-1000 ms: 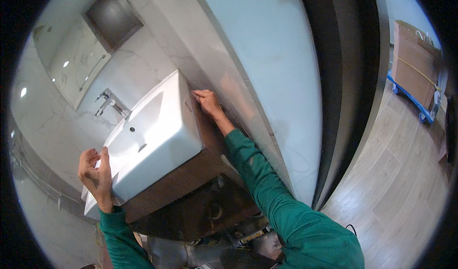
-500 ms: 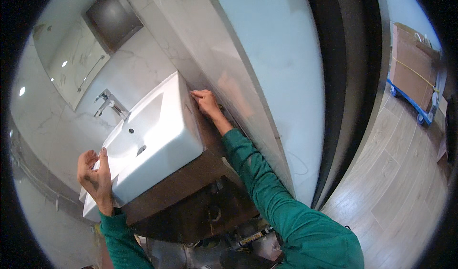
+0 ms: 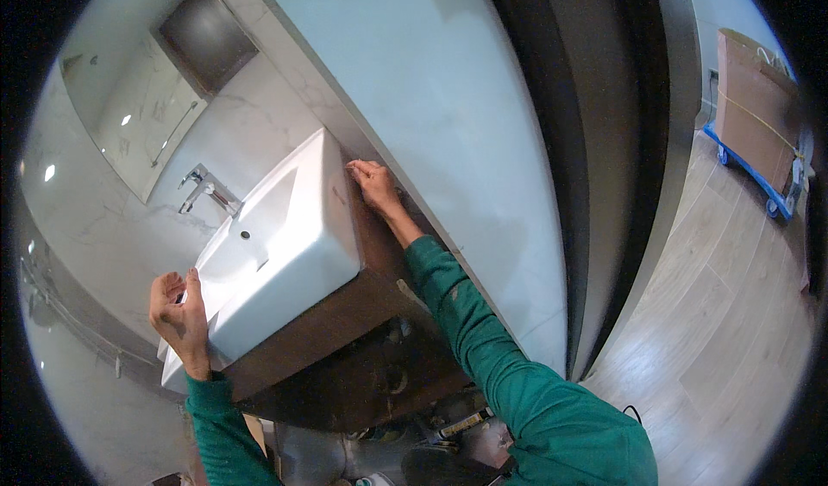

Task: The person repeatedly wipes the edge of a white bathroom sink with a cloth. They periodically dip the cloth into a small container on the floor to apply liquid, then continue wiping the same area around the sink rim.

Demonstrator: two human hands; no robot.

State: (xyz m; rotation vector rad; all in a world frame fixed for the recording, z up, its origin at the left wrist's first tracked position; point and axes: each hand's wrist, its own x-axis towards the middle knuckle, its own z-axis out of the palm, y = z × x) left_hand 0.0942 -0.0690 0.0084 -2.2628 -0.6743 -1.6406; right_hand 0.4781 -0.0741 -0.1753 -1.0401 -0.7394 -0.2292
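Observation:
A white rectangular washbasin [image 3: 297, 266] sits on a brown cabinet [image 3: 319, 322], with a chrome faucet [image 3: 210, 189] at its back. By the basin's left end is my left hand [image 3: 181, 318], its fingers curved and the thumb standing apart from them, with nothing visible in it. My right hand [image 3: 375, 188] is at the basin's right side, close to the wall. Its thumb and fingers are pinched together near the upper side edge; whatever they may hold is too small to make out.
A mirror [image 3: 129, 115] hangs on the marbled wall behind the basin. Close on the right stands a pale wall panel [image 3: 431, 115], then a dark door frame [image 3: 595, 141]. Tubes and other items [image 3: 466, 424] lie below the cabinet. A wrapped carton [image 3: 750, 98] rests on a blue dolly [image 3: 750, 175].
The view has shifted, so the pale panel's edge now lies farther left and covers the glossy wall strip. Both hands stay at the basin's ends with little change in their grip.

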